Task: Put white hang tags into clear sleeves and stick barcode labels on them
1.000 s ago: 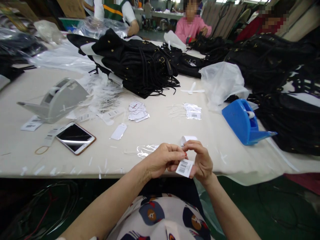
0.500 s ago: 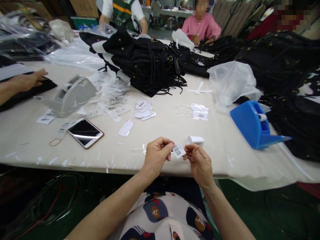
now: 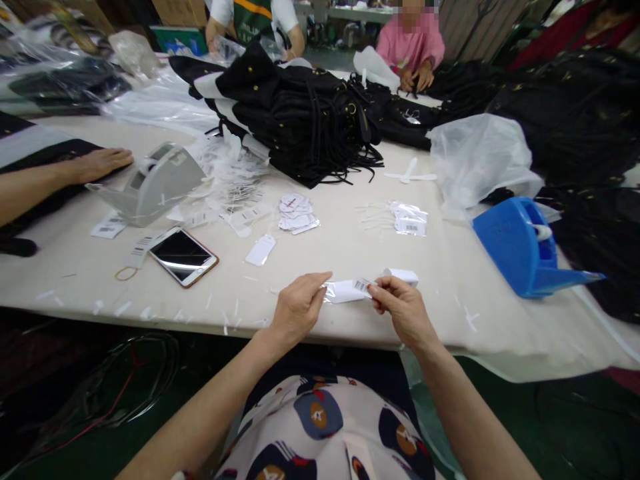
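We are pinching a small white barcode label (image 3: 361,285) over the right end of a plain white tag (image 3: 343,291), whose left end is gleaming

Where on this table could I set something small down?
Bare table shows between the right hand and the blue dispenser, and between the white tag pile and the stringed barcode tags. It's crowded around the grey dispenser, phone, loose tag heap and black pile.

Count one grey tape dispenser (image 3: 173,177), one blue tape dispenser (image 3: 507,247), one smartphone (image 3: 184,257), one white roll (image 3: 406,277), one held barcode label (image 3: 361,285); two wearer's hands, left hand (image 3: 299,300) plus right hand (image 3: 403,310). Can't count heaped tags (image 3: 240,193).
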The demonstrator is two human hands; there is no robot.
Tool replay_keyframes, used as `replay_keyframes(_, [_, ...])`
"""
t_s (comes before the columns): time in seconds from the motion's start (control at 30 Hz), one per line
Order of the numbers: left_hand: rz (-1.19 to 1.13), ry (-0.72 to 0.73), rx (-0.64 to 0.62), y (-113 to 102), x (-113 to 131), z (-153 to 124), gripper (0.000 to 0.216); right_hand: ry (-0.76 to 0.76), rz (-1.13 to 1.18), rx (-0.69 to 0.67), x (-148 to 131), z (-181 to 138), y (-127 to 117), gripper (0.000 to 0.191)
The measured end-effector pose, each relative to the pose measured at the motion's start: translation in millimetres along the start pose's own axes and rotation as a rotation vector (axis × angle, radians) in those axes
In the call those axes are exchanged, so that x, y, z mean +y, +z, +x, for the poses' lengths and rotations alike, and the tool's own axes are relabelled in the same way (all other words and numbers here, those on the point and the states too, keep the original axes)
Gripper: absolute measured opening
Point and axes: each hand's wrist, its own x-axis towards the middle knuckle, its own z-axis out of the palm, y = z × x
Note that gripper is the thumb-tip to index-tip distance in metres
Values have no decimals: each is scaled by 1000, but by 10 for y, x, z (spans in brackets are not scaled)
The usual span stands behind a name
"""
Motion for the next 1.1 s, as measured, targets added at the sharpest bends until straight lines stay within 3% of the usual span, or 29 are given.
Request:
replay_keyframes(0.1, [249, 349, -214, -22, -189, -24, 29, 37, -151, -131, -47, 142, -16, 26])
replay_keyframes(0.2, [416, 473, -324, 16, -284, -38, 29, 76, -237, -187, -63, 256, 24, 25])
replay_keyframes(0.43, [472, 470, -322, 60, -333, -58, 26, 132, -425, -301, -10, 396, 14, 19])
replay_keyframes(1.1, [480, 450, -302, 52, -316, -69, 23, 223, -545, -403, -42, 502, 18, 16])
